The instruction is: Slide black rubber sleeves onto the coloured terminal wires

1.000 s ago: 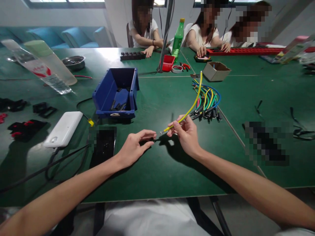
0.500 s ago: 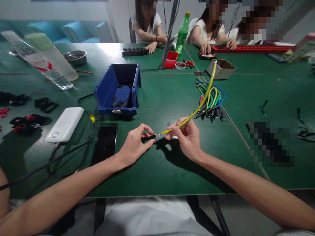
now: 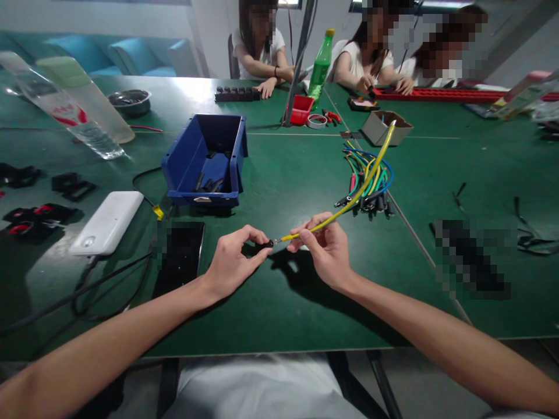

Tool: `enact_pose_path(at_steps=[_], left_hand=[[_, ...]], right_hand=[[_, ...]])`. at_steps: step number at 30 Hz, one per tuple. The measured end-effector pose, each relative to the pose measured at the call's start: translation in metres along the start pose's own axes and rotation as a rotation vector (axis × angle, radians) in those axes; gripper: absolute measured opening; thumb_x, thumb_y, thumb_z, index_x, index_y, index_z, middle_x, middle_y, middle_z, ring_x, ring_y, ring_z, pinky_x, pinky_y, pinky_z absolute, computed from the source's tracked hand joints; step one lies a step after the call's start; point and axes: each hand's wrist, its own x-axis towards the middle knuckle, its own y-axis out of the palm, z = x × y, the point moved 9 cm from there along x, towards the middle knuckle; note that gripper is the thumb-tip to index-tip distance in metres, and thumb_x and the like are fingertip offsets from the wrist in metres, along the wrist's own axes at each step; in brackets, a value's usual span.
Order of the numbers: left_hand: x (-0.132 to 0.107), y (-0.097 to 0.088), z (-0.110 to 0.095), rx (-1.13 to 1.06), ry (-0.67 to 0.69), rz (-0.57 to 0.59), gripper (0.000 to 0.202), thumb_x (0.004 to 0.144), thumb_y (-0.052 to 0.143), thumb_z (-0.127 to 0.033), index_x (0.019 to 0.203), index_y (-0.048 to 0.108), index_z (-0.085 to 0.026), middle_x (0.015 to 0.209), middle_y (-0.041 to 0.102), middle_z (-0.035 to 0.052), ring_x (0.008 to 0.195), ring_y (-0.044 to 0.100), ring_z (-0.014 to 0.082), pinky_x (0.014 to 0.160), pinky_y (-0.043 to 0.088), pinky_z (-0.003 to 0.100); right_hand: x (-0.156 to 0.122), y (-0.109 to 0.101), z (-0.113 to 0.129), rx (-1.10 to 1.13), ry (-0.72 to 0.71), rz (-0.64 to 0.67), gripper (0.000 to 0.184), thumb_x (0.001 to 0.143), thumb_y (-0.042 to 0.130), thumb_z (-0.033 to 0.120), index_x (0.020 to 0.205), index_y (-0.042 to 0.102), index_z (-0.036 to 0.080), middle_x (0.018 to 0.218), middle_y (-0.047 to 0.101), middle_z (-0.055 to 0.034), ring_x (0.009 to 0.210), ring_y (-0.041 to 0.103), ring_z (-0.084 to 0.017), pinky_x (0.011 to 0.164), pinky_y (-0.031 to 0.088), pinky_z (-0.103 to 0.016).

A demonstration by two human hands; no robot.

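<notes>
Between the thumb and fingers of my left hand is pinched a small black sleeve, mostly covered by the fingertips. My right hand grips a yellow wire near its left end, where a metal terminal meets the black sleeve's opening; how far it is inside I cannot tell. The wire's other end rises away to the upper right. Behind it lies a bundle of blue, green and yellow wires with black sleeved ends. A blue bin beyond my left hand holds several black pieces.
A phone and a white power bank with cables lie at left, near black and red parts. Two bottles lean behind them. A cardboard box, red container and green bottle stand farther back. Co-workers sit across the table.
The black sleeve has turned so its opening faces the terminal more directly. The wire's far end has swung slightly right. The whole view has shifted a little.
</notes>
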Motion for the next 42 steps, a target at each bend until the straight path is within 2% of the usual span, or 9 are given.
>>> enact_pose_path(at_steps=[13, 17, 21, 24, 28, 36, 42], left_hand=[[0.001, -0.001, -0.004, -0.004, 0.033, -0.001, 0.026, 0.079, 0.067, -0.016, 0.068, 0.043, -0.019, 0.083, 0.07, 0.0027, 0.077, 0.067, 0.0138, 0.069, 0.05, 0.025], [0.002, 0.0, -0.004, -0.027, 0.041, 0.001, 0.027, 0.079, 0.068, -0.017, 0.068, 0.043, -0.018, 0.084, 0.069, 0.003, 0.077, 0.066, 0.0131, 0.071, 0.05, 0.025], [0.002, -0.001, -0.003, -0.044, 0.05, -0.009, 0.026, 0.079, 0.069, -0.017, 0.068, 0.045, -0.018, 0.083, 0.069, 0.0028, 0.078, 0.066, 0.013, 0.073, 0.05, 0.025], [0.0, -0.003, -0.006, -0.018, 0.081, -0.031, 0.026, 0.079, 0.069, -0.015, 0.068, 0.045, -0.017, 0.083, 0.069, 0.0021, 0.077, 0.066, 0.0119, 0.071, 0.049, 0.023], [-0.004, -0.001, -0.012, -0.009, 0.159, -0.02, 0.025, 0.079, 0.069, -0.013, 0.069, 0.047, -0.017, 0.082, 0.07, 0.0017, 0.075, 0.066, 0.0105, 0.068, 0.048, 0.02], [-0.001, 0.0, -0.014, -0.086, 0.142, 0.021, 0.016, 0.083, 0.064, -0.01, 0.073, 0.055, -0.017, 0.087, 0.069, 0.0022, 0.082, 0.066, 0.0113, 0.078, 0.051, 0.023], [0.002, 0.002, -0.005, -0.237, 0.015, 0.061, 0.009, 0.083, 0.062, -0.009, 0.082, 0.057, -0.017, 0.113, 0.066, 0.0074, 0.103, 0.066, 0.0169, 0.091, 0.053, 0.031]], right_hand=[[0.008, -0.009, -0.017, 0.026, 0.115, -0.035, 0.033, 0.078, 0.074, 0.039, 0.082, 0.047, 0.022, 0.076, 0.073, 0.0002, 0.061, 0.069, -0.012, 0.061, 0.056, -0.024], [0.009, -0.007, -0.022, 0.051, 0.163, -0.023, 0.032, 0.077, 0.075, 0.038, 0.082, 0.048, 0.022, 0.077, 0.073, 0.0007, 0.067, 0.071, -0.013, 0.068, 0.058, -0.027], [0.007, -0.002, -0.022, 0.054, 0.142, 0.015, 0.027, 0.079, 0.074, 0.032, 0.083, 0.05, 0.022, 0.079, 0.073, 0.0012, 0.077, 0.073, -0.014, 0.074, 0.058, -0.027], [0.003, 0.0, -0.022, 0.037, 0.131, 0.035, 0.025, 0.079, 0.075, 0.029, 0.083, 0.051, 0.022, 0.081, 0.075, 0.0006, 0.08, 0.073, -0.014, 0.074, 0.057, -0.024], [0.001, -0.001, -0.027, 0.052, 0.167, 0.023, 0.027, 0.077, 0.076, 0.029, 0.083, 0.051, 0.022, 0.079, 0.075, 0.0, 0.074, 0.073, -0.014, 0.07, 0.058, -0.024], [0.001, 0.005, -0.039, 0.102, 0.286, 0.033, 0.03, 0.074, 0.079, 0.031, 0.081, 0.052, 0.021, 0.08, 0.076, -0.0011, 0.071, 0.073, -0.015, 0.069, 0.06, -0.027], [0.006, -0.004, -0.042, 0.149, 0.279, -0.03, 0.027, 0.076, 0.077, 0.029, 0.083, 0.052, 0.022, 0.082, 0.075, 0.0001, 0.074, 0.073, -0.014, 0.072, 0.06, -0.026]])
